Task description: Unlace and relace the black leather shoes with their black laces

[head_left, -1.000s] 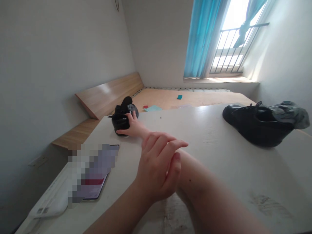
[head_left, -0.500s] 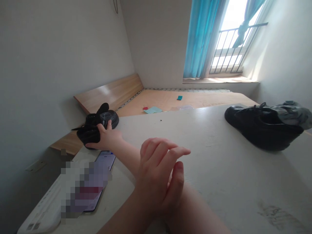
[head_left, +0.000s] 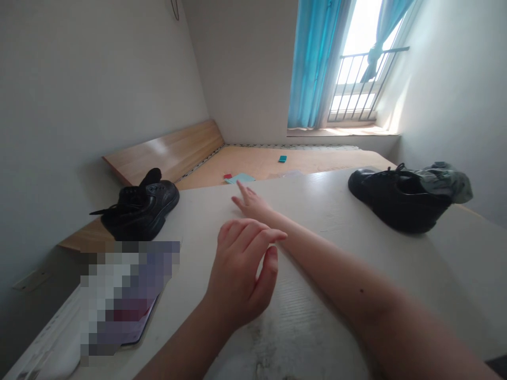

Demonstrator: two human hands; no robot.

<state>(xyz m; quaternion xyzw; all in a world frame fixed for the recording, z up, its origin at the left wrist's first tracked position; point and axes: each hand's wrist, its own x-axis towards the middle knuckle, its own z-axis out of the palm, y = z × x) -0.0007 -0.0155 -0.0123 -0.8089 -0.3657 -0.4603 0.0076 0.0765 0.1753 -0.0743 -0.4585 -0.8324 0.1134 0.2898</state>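
A black lace-up shoe [head_left: 144, 208] stands on the left side of the white table [head_left: 317, 211], its tongue sticking up. My right hand [head_left: 253, 203] is off to the right of that shoe, above the table's far edge, fingers spread and holding nothing. Nearer to me, my left hand [head_left: 243, 272] is raised over the table with loosely curled fingers, a gap between thumb and forefinger and nothing in it. A second black shoe [head_left: 400, 200] sits at the right, with a crumpled grey-green cloth [head_left: 446, 182] in its opening.
At the near left lies a phone [head_left: 137, 327], partly blurred out, beside a white object [head_left: 51, 343]. Beyond the table, a wooden board surface [head_left: 320, 158] carries a light-blue sheet [head_left: 241, 178] and a small teal piece [head_left: 282, 158]. A barred window with blue curtains [head_left: 315, 63] is behind.
My right hand has let go of the left shoe and swung to the right, no longer crossing beneath my left hand. The left hand keeps its curled shape. The view has shifted slightly.
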